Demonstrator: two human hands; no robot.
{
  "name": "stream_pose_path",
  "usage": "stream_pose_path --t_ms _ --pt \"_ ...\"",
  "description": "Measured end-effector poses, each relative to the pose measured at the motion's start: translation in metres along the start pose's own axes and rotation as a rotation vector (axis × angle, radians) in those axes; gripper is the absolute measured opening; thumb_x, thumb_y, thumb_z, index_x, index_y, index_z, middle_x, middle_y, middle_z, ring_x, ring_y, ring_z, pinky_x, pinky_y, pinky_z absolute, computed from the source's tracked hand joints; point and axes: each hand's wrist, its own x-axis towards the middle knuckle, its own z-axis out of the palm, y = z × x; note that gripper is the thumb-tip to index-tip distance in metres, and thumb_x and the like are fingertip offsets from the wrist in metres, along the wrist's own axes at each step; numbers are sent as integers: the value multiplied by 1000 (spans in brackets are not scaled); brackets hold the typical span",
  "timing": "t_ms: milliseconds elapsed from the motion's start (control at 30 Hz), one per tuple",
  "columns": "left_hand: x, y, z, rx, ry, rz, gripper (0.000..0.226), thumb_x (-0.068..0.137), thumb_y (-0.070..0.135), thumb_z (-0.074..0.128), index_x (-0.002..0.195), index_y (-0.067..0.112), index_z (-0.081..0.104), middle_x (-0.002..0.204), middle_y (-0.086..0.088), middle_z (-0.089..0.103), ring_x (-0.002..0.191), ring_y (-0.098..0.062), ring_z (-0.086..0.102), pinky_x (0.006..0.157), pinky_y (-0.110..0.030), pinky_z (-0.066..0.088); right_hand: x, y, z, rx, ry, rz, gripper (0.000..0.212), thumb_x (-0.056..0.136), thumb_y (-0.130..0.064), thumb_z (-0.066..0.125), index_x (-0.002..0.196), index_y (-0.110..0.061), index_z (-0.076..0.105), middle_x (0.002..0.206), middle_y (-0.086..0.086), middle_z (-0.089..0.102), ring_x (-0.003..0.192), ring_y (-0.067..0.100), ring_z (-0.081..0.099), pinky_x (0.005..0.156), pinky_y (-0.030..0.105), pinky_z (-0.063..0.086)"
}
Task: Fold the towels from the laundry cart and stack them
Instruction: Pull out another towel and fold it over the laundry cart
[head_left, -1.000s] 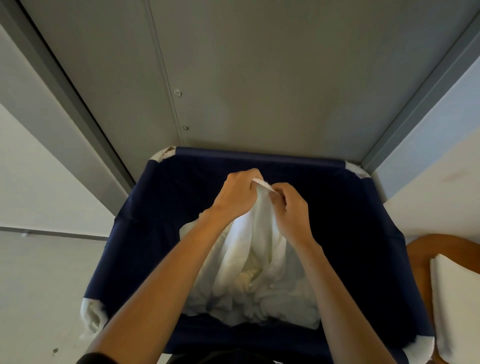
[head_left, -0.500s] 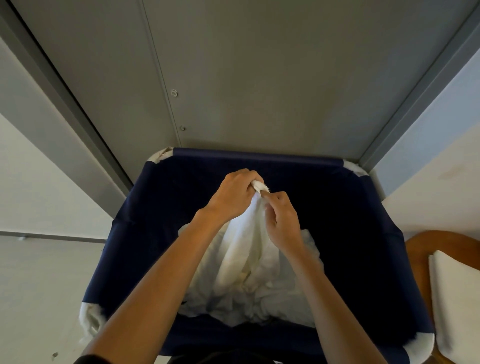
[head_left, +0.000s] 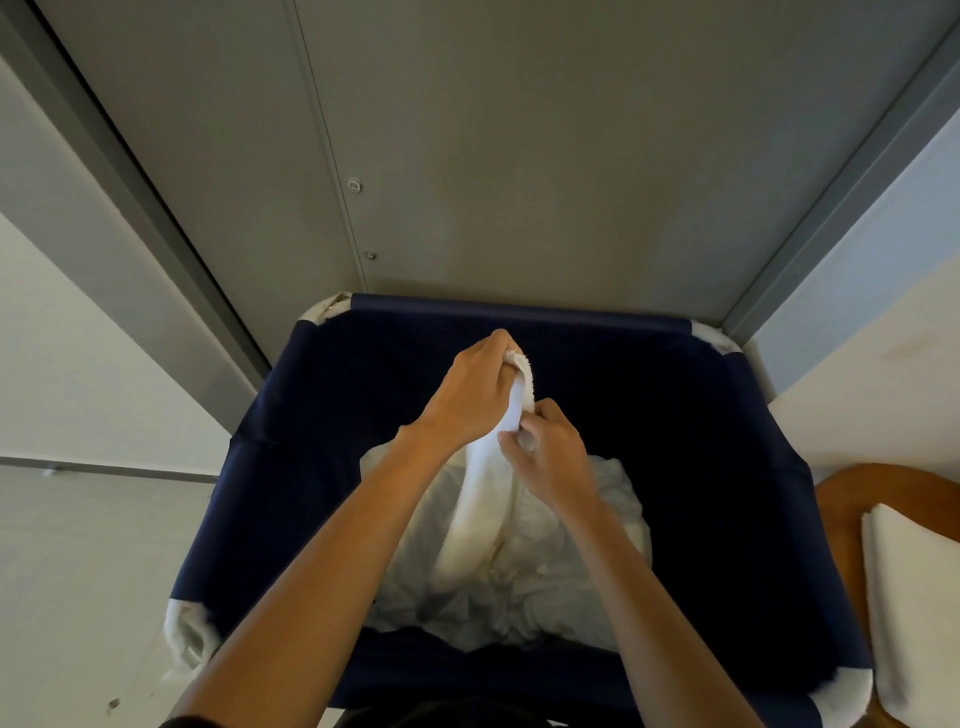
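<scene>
both hands, left hand (head_left: 470, 397) and right hand (head_left: 553, 452), grip towel (head_left: 488, 499).

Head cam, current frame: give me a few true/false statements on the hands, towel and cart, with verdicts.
1. The left hand and right hand both hold one white towel. True.
2. The left hand holds the towel nearer its top end than the right hand does. True.
3. The cart has a red liner. False: the liner is dark blue.
4. The towel hangs wholly clear of the cart. False: its lower part runs down into the white heap inside the cart.
5. White cloth lies on a wooden surface to the right of the cart. True.
</scene>
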Motion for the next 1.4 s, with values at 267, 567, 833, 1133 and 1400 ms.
stream_pose_path --t_ms 267,567,833,1133,1400 --pt "2 16 -9 -62 114 91 18 94 5 40 88 18 51 94 7 59 85 -3 56 70 -9 43 -7 7 12 15 -141 78 29 89 -27 58 83 1 64 100 0 56 82 14 53 61 19 41" --pt "4 27 -26 -11 254 142 17 93 3 42 88 17 51 85 14 53 81 0 53 68 -13 43 -23 23 37 -81 -239 215 31 92 -30 57 99 -2 66 103 5 62 82 15 55 66 22 40" --pt "-6 -16 -39 361 358 -293 27 92 -3 47 117 6 47 115 -12 52 94 -24 52 75 -35 46 -20 46 3 -84 -118 142 29 88 -23 61 79 4 66 94 1 59 69 15 55 58 19 43" --pt "-21 -9 20 235 -470 -36 34 77 11 63 103 26 47 97 5 54 88 -17 56 73 -31 50 -3 2 -35 201 -207 -21 23 86 -13 66 66 -22 60 77 -15 49 65 1 52 59 9 41" --pt "-16 -8 16 304 -292 -33 33 78 1 51 63 26 35 66 2 50 57 -18 45 48 -26 30 -12 17 -47 419 -183 123 16 88 -13 57 72 -12 57 73 1 57 62 5 48 58 20 39"
